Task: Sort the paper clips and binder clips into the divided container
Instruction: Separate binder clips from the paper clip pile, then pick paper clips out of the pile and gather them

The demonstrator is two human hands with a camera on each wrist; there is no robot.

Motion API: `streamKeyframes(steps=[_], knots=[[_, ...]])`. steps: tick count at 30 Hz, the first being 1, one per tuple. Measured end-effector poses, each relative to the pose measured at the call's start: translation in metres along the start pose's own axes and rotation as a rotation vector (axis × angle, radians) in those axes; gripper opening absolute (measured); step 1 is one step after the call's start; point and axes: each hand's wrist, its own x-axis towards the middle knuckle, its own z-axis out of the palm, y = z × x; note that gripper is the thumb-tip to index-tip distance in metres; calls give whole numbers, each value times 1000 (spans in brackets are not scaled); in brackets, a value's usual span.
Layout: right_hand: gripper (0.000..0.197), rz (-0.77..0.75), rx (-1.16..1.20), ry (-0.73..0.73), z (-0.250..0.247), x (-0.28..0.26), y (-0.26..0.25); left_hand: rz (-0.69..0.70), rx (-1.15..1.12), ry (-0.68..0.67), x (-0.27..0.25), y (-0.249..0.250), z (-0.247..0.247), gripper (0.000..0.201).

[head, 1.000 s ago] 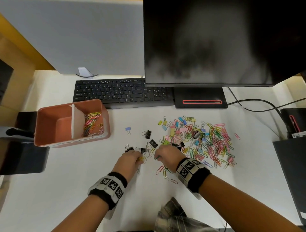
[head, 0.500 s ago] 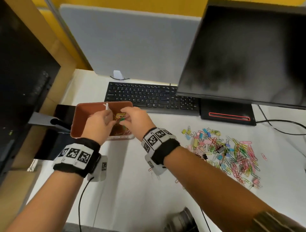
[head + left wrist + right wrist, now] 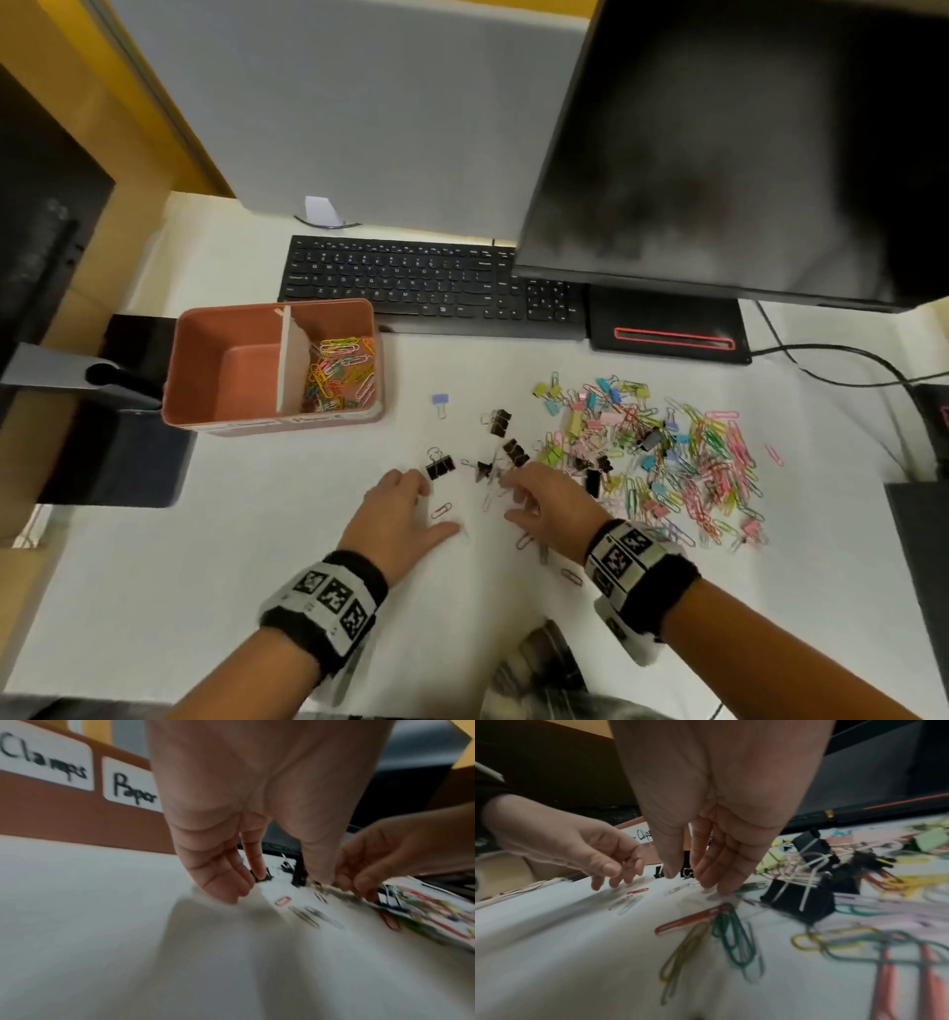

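The terracotta divided container [image 3: 226, 419] stands at the left. Its right compartment holds colourful paper clips [image 3: 339, 372]; its left one shows only bare floor. A mixed pile of paper clips and small binder clips [image 3: 667, 462] covers the table at the right. Several black binder clips [image 3: 440, 466] lie between the pile and the container. My left hand [image 3: 411, 506] hovers with relaxed fingers [image 3: 231, 882] beside a black binder clip [image 3: 262, 877] and a red paper clip [image 3: 441, 510]. My right hand [image 3: 513, 498] hangs with loose fingers [image 3: 706, 880] over scattered paper clips [image 3: 731, 939], holding nothing.
A black keyboard [image 3: 431, 282] and a monitor [image 3: 744, 154] with its base [image 3: 667, 329] stand behind the work area. A lone blue binder clip [image 3: 440, 403] lies near the container. Labels "Clamps" and "Paper" [image 3: 51, 760] mark the container's front wall. Cables run at the right.
Half a second ago both hands were over the container's right compartment with paper clips. Both have come back down to the table by the black binder clips, empty.
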Motion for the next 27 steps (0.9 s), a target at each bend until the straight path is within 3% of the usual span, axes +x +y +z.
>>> streamKeyframes(steps=[4,10,13,17,25,27], knots=[[51,18,-36,72,-2,5,12,-37,36,32,1,11,22,58],[53,1,-86,114,-4,10,19,-32,-71,85,8,3,22,24],[43,-11,-91,125,-3,16,16,-41,-111,97,8,1,18,19],[16,-2,-83,146,-6,25,11,-40,-137,125,11,5,19,24],[10,35,-116,41,-11,27,10,-26,-54,54,13,13,14,33],[8,28,-105,57,-9,22,13,-7,-81,46,13,12,11,26]])
